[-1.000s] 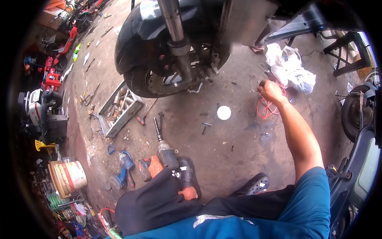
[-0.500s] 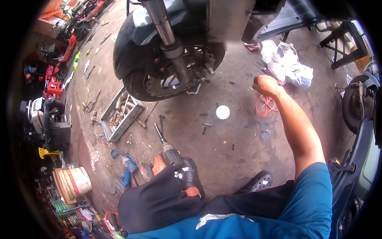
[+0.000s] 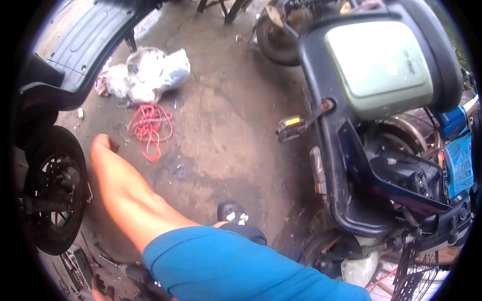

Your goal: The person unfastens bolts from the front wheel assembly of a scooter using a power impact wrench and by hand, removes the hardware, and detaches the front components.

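The right hand (image 3: 104,144) was near the red cord (image 3: 149,120). The left hand (image 3: 102,291) was beside a power tool (image 3: 133,271). I couldn't tell if their fingers were apart or together.

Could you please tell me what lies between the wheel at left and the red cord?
In the head view, the right hand and forearm lie between that wheel and the cord.
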### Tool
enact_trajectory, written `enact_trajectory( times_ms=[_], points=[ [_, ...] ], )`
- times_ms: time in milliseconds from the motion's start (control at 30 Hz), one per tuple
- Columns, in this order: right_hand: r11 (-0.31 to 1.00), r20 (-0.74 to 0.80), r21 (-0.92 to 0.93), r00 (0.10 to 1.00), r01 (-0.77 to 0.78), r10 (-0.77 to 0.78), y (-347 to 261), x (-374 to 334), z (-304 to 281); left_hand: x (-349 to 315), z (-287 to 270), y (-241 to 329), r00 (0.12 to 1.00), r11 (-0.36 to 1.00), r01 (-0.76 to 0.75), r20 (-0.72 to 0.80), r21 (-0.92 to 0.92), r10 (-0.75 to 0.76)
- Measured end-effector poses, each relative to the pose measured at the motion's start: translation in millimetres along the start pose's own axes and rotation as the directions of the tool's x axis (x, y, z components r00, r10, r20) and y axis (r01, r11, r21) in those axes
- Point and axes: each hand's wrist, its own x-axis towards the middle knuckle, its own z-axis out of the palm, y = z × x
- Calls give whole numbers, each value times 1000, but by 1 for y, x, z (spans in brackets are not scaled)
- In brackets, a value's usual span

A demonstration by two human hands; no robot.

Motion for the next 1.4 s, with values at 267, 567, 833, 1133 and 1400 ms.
enact_trajectory(
  times_ms=[267,567,833,1133,1400],
  points=[
    [982,-45,-65,983,175,-178,-10,-13,-5,-13,147,122,860,356,-510,452,783,238],
    [971,-73,-82,970,224,-230,-33,-34,0,-12,203,118,697,153,-717,693,680,182],
    [960,-101,-90,957,264,-272,-58,-34,-31,-29,203,127,651,72,-756,734,651,196],
    [987,34,-161,999,-28,34,7,-32,-15,-10,229,92,505,-19,-849,820,529,268],
    [974,58,-218,996,-59,73,41,-38,-4,-16,215,98,527,-10,-826,779,564,340]
  ],
)
